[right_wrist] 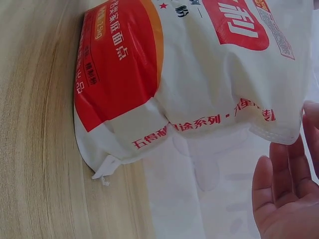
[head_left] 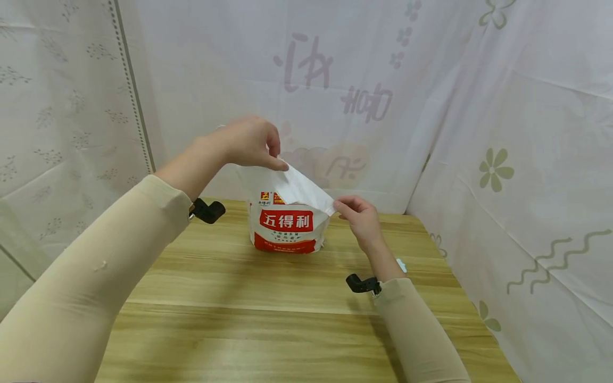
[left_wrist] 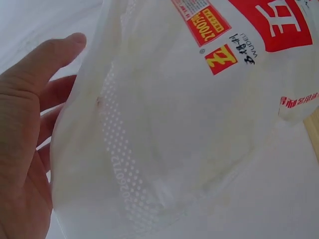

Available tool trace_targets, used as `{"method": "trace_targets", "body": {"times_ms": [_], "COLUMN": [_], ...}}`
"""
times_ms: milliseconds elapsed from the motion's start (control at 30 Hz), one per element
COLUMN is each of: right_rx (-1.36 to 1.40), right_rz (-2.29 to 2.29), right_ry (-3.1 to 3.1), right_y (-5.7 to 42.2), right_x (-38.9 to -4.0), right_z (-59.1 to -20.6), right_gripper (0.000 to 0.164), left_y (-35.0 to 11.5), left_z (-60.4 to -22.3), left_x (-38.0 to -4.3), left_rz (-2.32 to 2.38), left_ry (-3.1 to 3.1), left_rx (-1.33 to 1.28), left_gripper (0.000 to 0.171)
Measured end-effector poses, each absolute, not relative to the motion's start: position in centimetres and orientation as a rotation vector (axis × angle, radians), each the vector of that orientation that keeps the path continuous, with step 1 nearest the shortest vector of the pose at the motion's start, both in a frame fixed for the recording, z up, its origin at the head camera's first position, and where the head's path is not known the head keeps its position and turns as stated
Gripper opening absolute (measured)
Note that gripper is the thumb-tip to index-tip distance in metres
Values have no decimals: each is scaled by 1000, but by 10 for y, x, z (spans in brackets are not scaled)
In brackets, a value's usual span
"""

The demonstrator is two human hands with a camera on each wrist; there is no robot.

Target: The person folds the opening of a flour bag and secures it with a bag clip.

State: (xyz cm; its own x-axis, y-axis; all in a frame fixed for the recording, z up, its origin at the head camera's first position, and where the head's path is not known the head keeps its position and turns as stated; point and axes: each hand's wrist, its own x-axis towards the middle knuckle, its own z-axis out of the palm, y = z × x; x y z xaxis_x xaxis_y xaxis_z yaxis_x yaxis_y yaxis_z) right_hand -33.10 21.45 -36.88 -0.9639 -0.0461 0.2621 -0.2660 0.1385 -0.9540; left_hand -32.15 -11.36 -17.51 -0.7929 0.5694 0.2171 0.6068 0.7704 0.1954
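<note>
A white flour bag [head_left: 286,234] with red printed panels stands on the wooden table, its slack top pulled up and folded slantwise toward the right. My left hand [head_left: 249,142] holds the raised upper edge, thumb on the near side. In the left wrist view the fingers of the left hand [left_wrist: 30,114] pass behind the plastic, and a dotted strip runs along the bag [left_wrist: 199,134]. Lower down, my right hand [head_left: 362,221] pinches the top's right corner between thumb and fingers. The right wrist view shows the right hand [right_wrist: 291,189] at that stitched corner. Whatever is inside stays hidden.
The wooden table [head_left: 230,330] spreads out in front of the bag. Pale printed curtains [head_left: 503,133] hang behind and on both sides. A small light-blue object [head_left: 401,265] lies by the right wrist, partly covered. Black camera mounts [head_left: 209,210] stick out from both wrists.
</note>
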Motion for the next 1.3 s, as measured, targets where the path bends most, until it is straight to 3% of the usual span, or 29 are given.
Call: {"method": "trace_targets", "body": {"times_ms": [167,500,700,1300], "right_rx": [300,301,297,284], "right_rz": [1916,1901,1835,1759], "right_ry": [-2274,-2346,-2417,-2441], "right_y": [213,212,211,211], "right_x": [-332,-333,-334,-335], "right_z": [-369,-372,-374,-375], "right_gripper": [29,34,41,37], "left_y": [-102,-90,-91,-93], "left_z": [-181,-190,-192,-193], "left_x": [-321,-324,-324,-322], "left_rz": [-190,-95,-56,-37], "left_ry": [-2782,-2816,-2826,-2823], "left_rx": [-903,-837,-831,-851], "left_gripper": [53,34,44,27]}}
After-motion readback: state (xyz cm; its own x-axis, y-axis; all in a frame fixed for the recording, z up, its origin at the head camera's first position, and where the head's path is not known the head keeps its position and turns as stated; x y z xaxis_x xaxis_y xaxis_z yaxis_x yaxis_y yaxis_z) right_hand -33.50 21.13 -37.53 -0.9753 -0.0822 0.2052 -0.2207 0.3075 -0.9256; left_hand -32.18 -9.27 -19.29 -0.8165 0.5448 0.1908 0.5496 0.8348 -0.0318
